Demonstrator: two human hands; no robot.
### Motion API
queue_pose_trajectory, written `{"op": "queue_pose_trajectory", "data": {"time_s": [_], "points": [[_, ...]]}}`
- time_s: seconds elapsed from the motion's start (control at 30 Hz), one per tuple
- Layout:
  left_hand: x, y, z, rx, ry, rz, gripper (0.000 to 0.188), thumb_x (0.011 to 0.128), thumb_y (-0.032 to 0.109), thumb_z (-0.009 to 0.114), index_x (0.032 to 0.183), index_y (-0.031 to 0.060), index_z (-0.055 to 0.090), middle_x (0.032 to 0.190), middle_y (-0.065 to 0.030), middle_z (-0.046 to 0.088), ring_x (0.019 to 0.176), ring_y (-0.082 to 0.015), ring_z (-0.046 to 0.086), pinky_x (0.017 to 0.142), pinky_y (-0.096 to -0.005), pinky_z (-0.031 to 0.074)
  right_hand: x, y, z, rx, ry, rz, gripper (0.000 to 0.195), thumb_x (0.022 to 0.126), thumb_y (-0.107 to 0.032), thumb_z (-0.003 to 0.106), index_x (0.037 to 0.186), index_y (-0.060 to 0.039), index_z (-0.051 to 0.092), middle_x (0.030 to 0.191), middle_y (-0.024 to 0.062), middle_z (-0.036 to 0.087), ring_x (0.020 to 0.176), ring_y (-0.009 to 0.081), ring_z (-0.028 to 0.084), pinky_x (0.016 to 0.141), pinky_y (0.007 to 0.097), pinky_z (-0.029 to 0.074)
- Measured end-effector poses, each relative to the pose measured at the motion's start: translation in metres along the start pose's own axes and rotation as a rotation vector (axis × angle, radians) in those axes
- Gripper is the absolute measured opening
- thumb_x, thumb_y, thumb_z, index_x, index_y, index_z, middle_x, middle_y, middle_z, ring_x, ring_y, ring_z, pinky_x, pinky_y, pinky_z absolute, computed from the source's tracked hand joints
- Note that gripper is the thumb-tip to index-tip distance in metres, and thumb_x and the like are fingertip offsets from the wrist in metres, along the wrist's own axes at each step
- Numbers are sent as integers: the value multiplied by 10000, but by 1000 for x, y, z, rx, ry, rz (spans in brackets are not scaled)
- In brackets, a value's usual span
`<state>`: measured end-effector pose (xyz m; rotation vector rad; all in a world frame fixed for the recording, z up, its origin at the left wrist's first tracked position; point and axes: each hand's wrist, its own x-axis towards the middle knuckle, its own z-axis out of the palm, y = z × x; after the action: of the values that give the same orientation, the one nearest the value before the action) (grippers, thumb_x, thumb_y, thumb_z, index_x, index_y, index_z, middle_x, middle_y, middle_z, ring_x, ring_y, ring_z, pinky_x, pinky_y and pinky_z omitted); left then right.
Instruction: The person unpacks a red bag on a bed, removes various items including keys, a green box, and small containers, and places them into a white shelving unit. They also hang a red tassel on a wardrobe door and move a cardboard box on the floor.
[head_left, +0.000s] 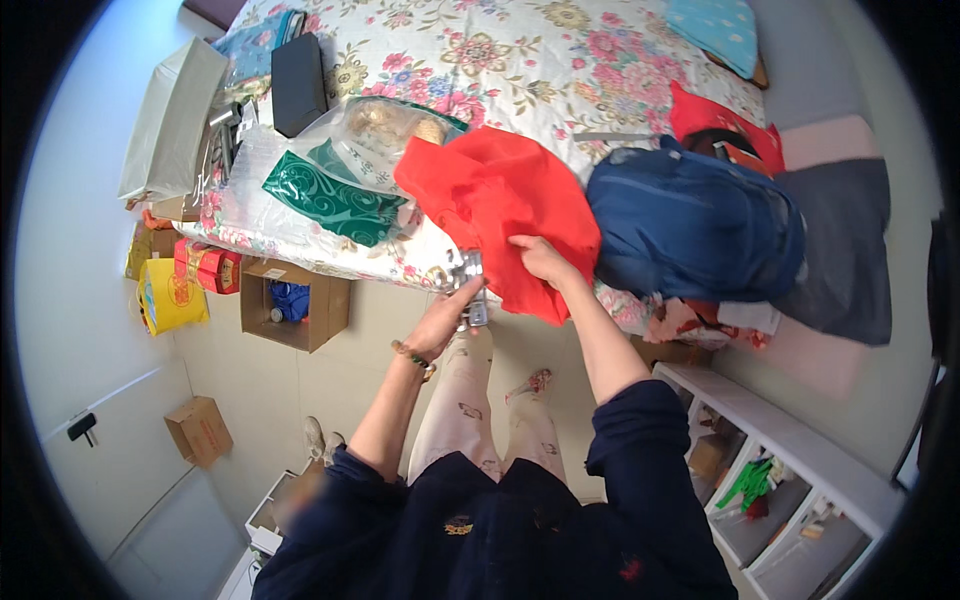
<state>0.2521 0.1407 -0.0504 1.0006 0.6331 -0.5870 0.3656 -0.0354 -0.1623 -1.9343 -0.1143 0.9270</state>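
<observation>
My left hand (444, 318) grips a shiny silver object (471, 296) at the bed's front edge; glare hides its exact kind. Just right of it, a bright red cloth (510, 202) lies bunched on the bed, its front part hanging over the edge. Against this cloth rests my right hand (550, 260), index finger stretched out to the left and the other fingers curled under. Whether those curled fingers pinch any fabric is hidden. A navy backpack (697, 221) lies right of the cloth. To its left is a clear and green plastic bag (334, 199) with pale brown contents.
A floral bedspread (525, 67) covers the bed. At the left stand a dark box (296, 84) and a pale, wrapped box (172, 120). Below are an open cardboard box (330, 315) and a yellow bag (174, 296). A white shelf unit (780, 442) stands at the lower right.
</observation>
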Motion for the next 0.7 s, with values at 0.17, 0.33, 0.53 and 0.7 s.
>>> {"op": "queue_pose_trajectory", "data": {"time_s": [0.17,0.33,0.53,0.7], "points": [[63,38,-38,-80,89,30,239,893,319,504,943,92,559,761,13,577,655,-81,554,487,-235,415,52,-65,42,379,-342,277,400,717,90,351,993,1,626,1018,119,618,967,161,551,881,298,399],[99,46,-70,-280,164,-2,268,893,334,496,963,83,558,792,-1,594,628,-89,561,439,-222,414,111,-85,2,-36,-88,-160,372,667,90,369,803,-45,688,912,161,650,868,226,622,814,289,450],[91,78,-81,-383,63,50,331,912,323,459,1083,50,535,887,-34,604,630,-94,559,457,-229,439,136,-163,-45,542,212,-133,348,724,107,363,861,-50,642,957,73,638,976,198,573,890,300,401],[80,73,-73,-248,47,-15,360,920,310,441,1146,36,498,1015,-56,600,673,-109,579,477,-241,430,122,-81,-28,225,399,-205,267,700,108,404,775,-39,613,835,97,634,849,205,597,757,304,444]]}}
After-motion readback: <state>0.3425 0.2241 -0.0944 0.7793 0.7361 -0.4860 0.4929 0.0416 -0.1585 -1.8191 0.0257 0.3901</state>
